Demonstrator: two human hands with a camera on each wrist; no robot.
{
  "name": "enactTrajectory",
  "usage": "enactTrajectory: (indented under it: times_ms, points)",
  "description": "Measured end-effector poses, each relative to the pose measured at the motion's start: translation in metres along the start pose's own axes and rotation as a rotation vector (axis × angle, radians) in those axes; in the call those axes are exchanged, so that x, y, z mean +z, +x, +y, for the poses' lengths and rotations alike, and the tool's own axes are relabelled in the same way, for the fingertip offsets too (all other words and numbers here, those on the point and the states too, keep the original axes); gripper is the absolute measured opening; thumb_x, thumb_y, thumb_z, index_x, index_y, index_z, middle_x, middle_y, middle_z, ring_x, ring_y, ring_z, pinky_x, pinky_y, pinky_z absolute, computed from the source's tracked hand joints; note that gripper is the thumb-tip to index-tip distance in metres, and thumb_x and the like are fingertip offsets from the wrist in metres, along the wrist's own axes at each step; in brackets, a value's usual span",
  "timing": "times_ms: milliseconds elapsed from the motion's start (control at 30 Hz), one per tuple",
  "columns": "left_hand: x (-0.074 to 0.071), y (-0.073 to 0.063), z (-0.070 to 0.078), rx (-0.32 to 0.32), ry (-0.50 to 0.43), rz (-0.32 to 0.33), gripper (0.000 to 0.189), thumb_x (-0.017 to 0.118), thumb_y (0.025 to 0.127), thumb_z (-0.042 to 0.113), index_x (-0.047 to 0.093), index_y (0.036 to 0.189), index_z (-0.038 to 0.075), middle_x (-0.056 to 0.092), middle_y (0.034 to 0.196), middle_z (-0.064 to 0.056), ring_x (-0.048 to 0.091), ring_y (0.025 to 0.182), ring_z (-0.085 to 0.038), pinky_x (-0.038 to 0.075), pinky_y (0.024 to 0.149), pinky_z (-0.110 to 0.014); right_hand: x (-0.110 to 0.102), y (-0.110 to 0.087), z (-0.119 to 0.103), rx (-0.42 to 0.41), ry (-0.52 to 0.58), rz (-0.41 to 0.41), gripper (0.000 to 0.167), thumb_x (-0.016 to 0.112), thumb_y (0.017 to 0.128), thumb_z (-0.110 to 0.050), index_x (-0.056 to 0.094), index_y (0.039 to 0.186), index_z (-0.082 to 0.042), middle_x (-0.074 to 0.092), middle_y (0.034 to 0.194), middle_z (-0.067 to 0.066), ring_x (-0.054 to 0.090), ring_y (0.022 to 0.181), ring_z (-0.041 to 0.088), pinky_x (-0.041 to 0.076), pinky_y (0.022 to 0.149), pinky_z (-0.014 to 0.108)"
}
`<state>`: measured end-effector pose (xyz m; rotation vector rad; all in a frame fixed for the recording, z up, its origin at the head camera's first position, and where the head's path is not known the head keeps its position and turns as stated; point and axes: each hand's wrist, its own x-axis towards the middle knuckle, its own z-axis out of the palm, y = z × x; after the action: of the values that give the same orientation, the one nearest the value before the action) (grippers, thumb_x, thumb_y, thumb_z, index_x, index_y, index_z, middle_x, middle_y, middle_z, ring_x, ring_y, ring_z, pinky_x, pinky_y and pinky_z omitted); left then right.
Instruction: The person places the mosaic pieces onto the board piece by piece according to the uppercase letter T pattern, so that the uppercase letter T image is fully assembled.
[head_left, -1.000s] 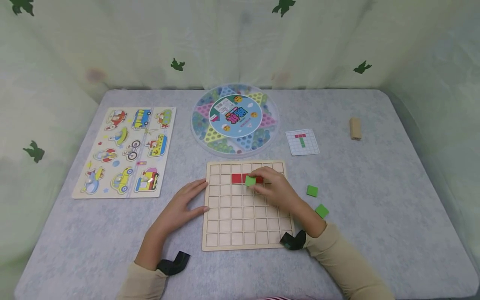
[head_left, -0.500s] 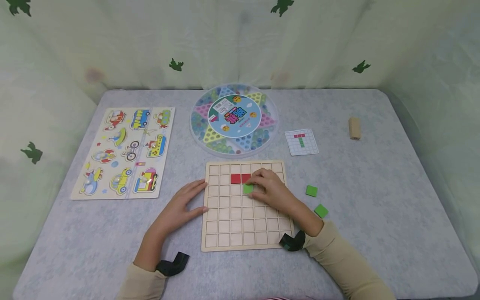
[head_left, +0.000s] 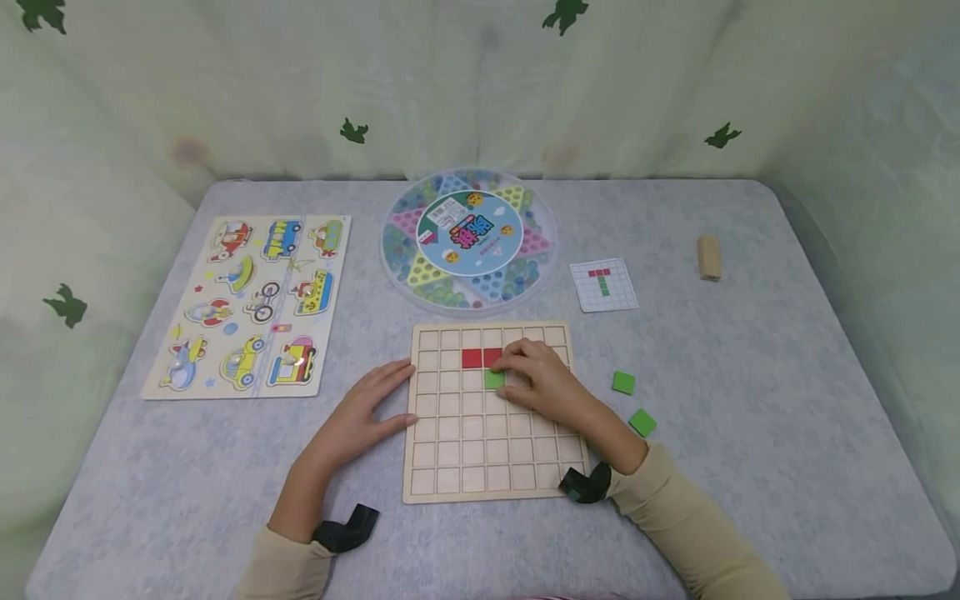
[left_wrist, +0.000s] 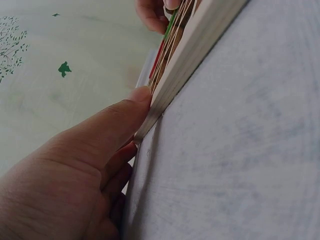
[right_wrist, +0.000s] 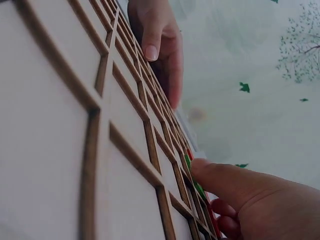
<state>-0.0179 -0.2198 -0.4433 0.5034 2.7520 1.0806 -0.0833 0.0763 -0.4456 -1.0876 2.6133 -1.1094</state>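
Observation:
A wooden grid board (head_left: pixel 461 454) lies flat on the table. Straight fingers of my left hand (head_left: pixel 358 417) touch its left edge; in the left wrist view the thumb (left_wrist: pixel 127 115) meets the rim. Over the board's upper middle, my right hand (head_left: pixel 546 382) pinches a green square tile (head_left: pixel 493 379) between thumb and index finger. That tile sits at a cell just below a row of red square tiles (head_left: pixel 472 358), whose right end my fingers hide. Two loose green tiles (head_left: pixel 623 382) lie to the right of the board.
Behind the board are a round marble game box (head_left: pixel 470 233) and a pattern card (head_left: pixel 603 285) showing a red and green T. A vehicle puzzle board (head_left: pixel 251 304) lies at the left. Far right stands a small wooden block (head_left: pixel 708 257). Curtains surround the table (head_left: pixel 787 433).
My right hand has brought the green tile slightly down and left, from overlapping the red row to the cell below it. My left hand stays at the board's edge.

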Motion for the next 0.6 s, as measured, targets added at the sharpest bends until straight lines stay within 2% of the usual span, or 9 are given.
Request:
enactTrajectory:
  times_ms: [167, 300, 367, 600]
  points:
    - [0.001, 0.0, 0.0, 0.004, -0.001, -0.003, 0.069, 0.069, 0.079, 0.032, 0.039, 0.137, 0.008, 0.034, 0.14, -0.008, 0.027, 0.128, -0.028, 0.023, 0.103, -0.046, -0.008, -0.002, -0.007, 0.102, 0.053, -0.049, 0.049, 0.066, 0.082, -0.032, 0.052, 0.126, -0.016, 0.05, 0.118, -0.001, 0.043, 0.11, 0.015, 0.037, 0.092, 0.035]
    - [0.001, 0.0, 0.001, 0.005, -0.005, -0.004, 0.069, 0.069, 0.079, 0.032, 0.039, 0.137, 0.008, 0.034, 0.14, -0.008, 0.027, 0.129, -0.028, 0.023, 0.103, -0.046, -0.02, -0.008, -0.011, 0.16, 0.104, -0.037, 0.058, 0.063, 0.083, -0.035, 0.043, 0.134, -0.015, 0.045, 0.128, 0.0, 0.04, 0.117, 0.014, 0.037, 0.095, 0.036]
    - [0.001, 0.001, 0.0, 0.006, -0.005, -0.006, 0.069, 0.068, 0.079, 0.032, 0.039, 0.137, 0.008, 0.034, 0.14, -0.008, 0.027, 0.129, -0.028, 0.023, 0.103, -0.046, -0.028, -0.012, -0.013, 0.133, 0.085, -0.001, 0.06, 0.065, 0.082, -0.034, 0.042, 0.134, -0.013, 0.044, 0.13, 0.003, 0.039, 0.12, 0.017, 0.037, 0.096, 0.038]
    - [0.001, 0.0, 0.0, 0.007, -0.004, -0.007, 0.069, 0.068, 0.08, 0.033, 0.038, 0.137, 0.009, 0.034, 0.14, -0.007, 0.027, 0.129, -0.027, 0.024, 0.102, -0.046, -0.055, -0.034, -0.01, -0.097, -0.045, 0.232, 0.069, 0.079, 0.066, -0.013, 0.048, 0.127, -0.002, 0.05, 0.125, 0.014, 0.045, 0.116, 0.027, 0.04, 0.092, 0.041]
